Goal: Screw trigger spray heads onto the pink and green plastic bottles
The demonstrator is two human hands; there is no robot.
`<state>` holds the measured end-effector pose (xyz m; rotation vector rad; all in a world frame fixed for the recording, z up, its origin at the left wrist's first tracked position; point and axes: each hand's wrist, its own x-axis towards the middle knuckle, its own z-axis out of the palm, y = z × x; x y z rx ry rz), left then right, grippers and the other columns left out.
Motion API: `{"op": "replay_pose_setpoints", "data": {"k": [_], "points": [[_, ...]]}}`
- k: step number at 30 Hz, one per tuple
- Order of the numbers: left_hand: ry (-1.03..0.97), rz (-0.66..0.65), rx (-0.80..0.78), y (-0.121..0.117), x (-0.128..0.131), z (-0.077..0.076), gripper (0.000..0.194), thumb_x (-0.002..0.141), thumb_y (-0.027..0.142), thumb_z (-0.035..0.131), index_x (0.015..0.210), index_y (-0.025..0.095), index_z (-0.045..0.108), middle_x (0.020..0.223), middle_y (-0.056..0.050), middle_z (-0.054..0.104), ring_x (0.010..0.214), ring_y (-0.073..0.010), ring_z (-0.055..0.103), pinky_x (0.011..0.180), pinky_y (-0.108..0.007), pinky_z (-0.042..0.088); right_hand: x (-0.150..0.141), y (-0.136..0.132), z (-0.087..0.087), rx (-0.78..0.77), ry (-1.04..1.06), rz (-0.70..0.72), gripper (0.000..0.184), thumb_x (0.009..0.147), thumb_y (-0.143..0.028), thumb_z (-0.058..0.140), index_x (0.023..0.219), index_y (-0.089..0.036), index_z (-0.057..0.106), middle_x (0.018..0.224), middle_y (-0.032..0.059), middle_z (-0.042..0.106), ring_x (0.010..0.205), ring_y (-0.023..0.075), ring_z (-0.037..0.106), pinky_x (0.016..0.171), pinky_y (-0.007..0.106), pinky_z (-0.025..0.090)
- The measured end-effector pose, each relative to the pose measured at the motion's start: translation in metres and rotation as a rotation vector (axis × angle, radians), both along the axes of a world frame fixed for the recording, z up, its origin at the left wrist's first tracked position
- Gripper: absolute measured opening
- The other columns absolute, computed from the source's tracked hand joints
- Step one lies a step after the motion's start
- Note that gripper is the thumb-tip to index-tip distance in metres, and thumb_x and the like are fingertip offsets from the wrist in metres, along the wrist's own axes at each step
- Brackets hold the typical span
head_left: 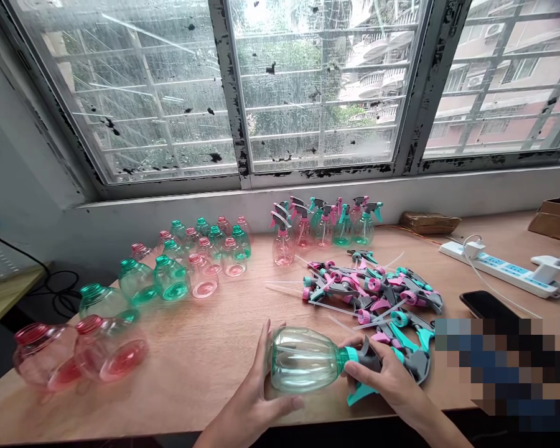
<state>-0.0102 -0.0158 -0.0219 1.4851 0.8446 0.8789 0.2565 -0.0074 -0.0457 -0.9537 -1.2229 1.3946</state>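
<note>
A clear green spray bottle (pixel 305 361) lies on its side in the air above the table's front edge, its base toward the left. Around its base end curves my left hand (pixel 256 379), fingers behind and thumb below. My right hand (pixel 378 370) grips the grey and teal spray head (pixel 366 358) at the bottle's neck, thumb on the teal collar (pixel 351 354). A thin tube shows inside the bottle. Just beyond my right hand lies a heap of loose pink, teal and grey spray heads (pixel 373 289) with tubes.
Several open red bottles (pixel 112 348) and green bottles (pixel 170 277) stand at the left. Finished-looking spray bottles (pixel 324 227) are grouped by the wall. At the right are a power strip (pixel 504 267), a phone (pixel 490 305), a brown package (pixel 429 223) and a cardboard box (pixel 555 218).
</note>
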Motion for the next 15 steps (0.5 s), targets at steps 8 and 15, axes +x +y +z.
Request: {"op": "replay_pose_setpoints", "data": {"k": [8, 15], "points": [[0.053, -0.016, 0.082, 0.005, -0.002, -0.005, 0.092, 0.089, 0.034, 0.071, 0.157, 0.04, 0.009, 0.167, -0.006, 0.018, 0.149, -0.0333, 0.027, 0.124, -0.051, 0.018, 0.0, 0.001, -0.001, -0.014, 0.012, -0.009, 0.037, 0.076, -0.044, 0.083, 0.097, -0.018, 0.066, 0.064, -0.0012, 0.073, 0.055, 0.0181, 0.067, 0.056, 0.03, 0.055], [0.092, -0.027, 0.06, 0.005, -0.003, -0.006, 0.107, 0.085, 0.035, 0.076, 0.158, 0.039, -0.004, 0.169, -0.006, 0.006, 0.153, -0.0337, 0.015, 0.125, -0.053, 0.013, 0.001, 0.001, -0.003, -0.025, -0.005, 0.004, 0.039, 0.075, -0.042, 0.084, 0.099, -0.017, 0.066, 0.062, -0.0014, 0.071, 0.055, 0.0178, 0.067, 0.056, 0.03, 0.056]]}}
